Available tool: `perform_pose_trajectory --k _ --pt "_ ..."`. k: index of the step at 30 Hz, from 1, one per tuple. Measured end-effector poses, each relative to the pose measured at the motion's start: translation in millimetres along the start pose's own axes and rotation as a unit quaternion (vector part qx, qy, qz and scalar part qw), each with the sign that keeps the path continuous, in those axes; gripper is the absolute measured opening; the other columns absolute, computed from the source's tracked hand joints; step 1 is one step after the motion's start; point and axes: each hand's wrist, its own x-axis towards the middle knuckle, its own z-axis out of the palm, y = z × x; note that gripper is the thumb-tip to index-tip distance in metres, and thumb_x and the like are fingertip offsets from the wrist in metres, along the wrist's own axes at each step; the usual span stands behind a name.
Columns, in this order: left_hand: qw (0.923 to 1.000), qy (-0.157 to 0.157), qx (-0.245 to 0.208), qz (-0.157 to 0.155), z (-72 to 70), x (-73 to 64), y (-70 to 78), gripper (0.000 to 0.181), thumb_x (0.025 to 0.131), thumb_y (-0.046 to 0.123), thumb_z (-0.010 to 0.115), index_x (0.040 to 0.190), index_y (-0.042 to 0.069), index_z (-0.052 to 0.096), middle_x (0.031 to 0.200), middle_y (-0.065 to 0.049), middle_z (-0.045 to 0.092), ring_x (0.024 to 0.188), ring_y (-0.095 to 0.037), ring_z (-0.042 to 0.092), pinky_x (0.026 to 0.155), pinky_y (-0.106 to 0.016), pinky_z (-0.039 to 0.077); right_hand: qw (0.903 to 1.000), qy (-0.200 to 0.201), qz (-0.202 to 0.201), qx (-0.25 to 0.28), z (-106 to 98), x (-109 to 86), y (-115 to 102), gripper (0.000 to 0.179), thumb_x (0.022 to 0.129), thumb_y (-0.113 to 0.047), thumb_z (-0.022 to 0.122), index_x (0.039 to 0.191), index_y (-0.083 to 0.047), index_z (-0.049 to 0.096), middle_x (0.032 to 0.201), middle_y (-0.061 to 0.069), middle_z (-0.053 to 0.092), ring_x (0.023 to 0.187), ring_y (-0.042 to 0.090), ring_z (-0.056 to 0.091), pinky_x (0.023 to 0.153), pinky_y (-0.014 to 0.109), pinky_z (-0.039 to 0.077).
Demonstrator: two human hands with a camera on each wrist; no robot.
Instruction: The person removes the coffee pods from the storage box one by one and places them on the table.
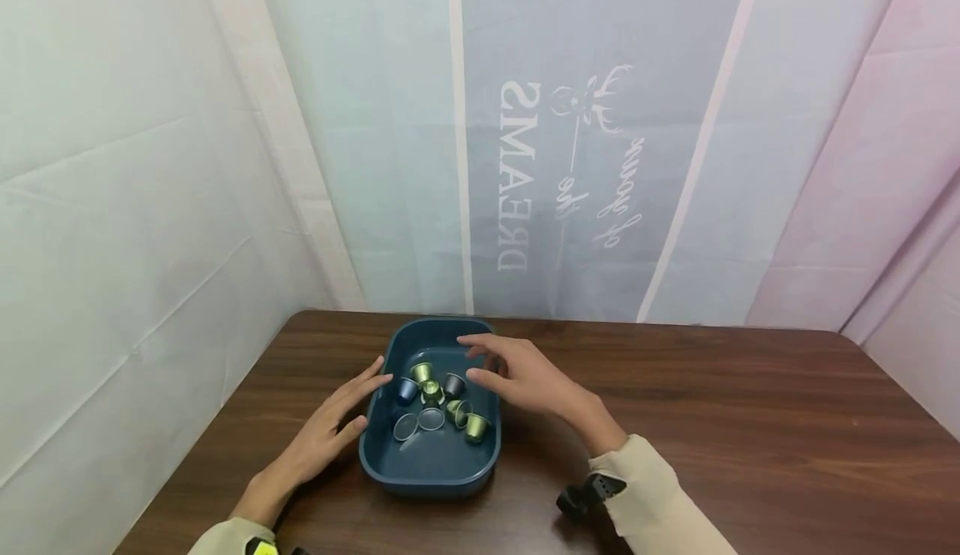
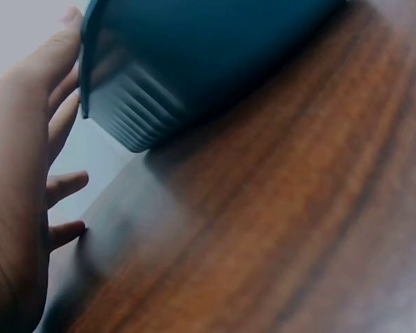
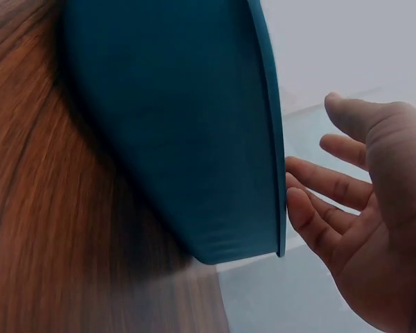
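Note:
A dark blue plastic bin [image 1: 429, 465] stands on the table with several coffee capsules lying loose in it. Green capsules [image 1: 476, 428], a blue capsule [image 1: 407, 390] and a dark grey capsule [image 1: 453, 385] are among them; some lie lid up, like the silver-lidded one [image 1: 431, 419]. My left hand [image 1: 324, 436] is at the bin's left side, its loosely extended fingers touching the rim, as the left wrist view also shows. Over the right rim hovers my right hand [image 1: 528, 374], fingers and thumb apart and loosely bent, holding nothing. From the right wrist, the bin's outer wall [image 3: 187, 132] hides the capsules.
The dark wood table [image 1: 712, 438] extends to the right of the bin. Behind it hangs a pale printed cloth [image 1: 390, 163], with another cloth wall [image 1: 135, 230] on the left. A black wrist device [image 1: 588, 495] sits under the right sleeve.

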Motion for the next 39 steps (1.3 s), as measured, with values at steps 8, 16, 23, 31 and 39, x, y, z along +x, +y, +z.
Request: perform_pose_trajectory --k 8,16,23,31,39 --pt "0.9986 -0.008 -0.050 -0.018 -0.8 0.8 3.5 0.057 0.095 0.004 0.049 0.149 0.015 0.035 0.158 -0.010 0.017 0.142 -0.030 0.020 0.104 -0.058 0.024 0.9999 -0.004 -0.014 0.002 5.6 14.9 0.9 0.046 0.096 -0.039 0.056 0.139 -0.023 0.049 0.118 -0.008 0.062 0.088 0.005 0.058 0.071 0.026 0.050" --pt "0.9970 -0.019 -0.071 -0.025 0.4 2.0 3.1 0.061 0.093 0.003 0.051 0.150 0.011 0.031 0.158 -0.011 0.015 0.143 -0.030 0.018 0.096 -0.073 0.021 0.9987 -0.024 -0.042 0.012 15.6 25.0 1.8 0.046 0.095 -0.036 0.059 0.138 -0.022 0.050 0.120 -0.004 0.062 0.088 0.005 0.061 0.071 0.024 0.051" --pt "0.9963 -0.019 -0.079 -0.025 1.2 1.3 3.0 0.062 0.093 0.001 0.049 0.151 0.012 0.030 0.159 -0.010 0.014 0.143 -0.030 0.017 0.096 -0.073 0.021 0.9976 -0.039 -0.052 0.024 26.3 38.9 -1.7 0.048 0.094 -0.036 0.061 0.137 -0.016 0.052 0.124 -0.003 0.060 0.086 0.004 0.059 0.069 0.023 0.050" --pt "0.9970 -0.021 -0.072 -0.018 2.5 -0.1 3.0 0.060 0.094 0.004 0.050 0.151 0.011 0.030 0.158 -0.009 0.015 0.143 -0.029 0.018 0.095 -0.072 0.022 0.9962 -0.059 -0.053 0.037 35.3 49.4 -1.1 0.048 0.093 -0.031 0.065 0.136 -0.012 0.053 0.123 0.001 0.061 0.083 0.006 0.058 0.067 0.023 0.050" --pt "0.9965 -0.024 -0.076 -0.024 0.9 1.0 2.2 0.059 0.095 0.006 0.049 0.151 0.012 0.029 0.159 -0.008 0.015 0.142 -0.030 0.019 0.096 -0.072 0.022 0.9912 -0.103 -0.070 0.045 35.8 53.6 -1.8 0.043 0.090 -0.026 0.069 0.129 -0.012 0.058 0.119 0.004 0.062 0.081 0.007 0.058 0.065 0.022 0.050"
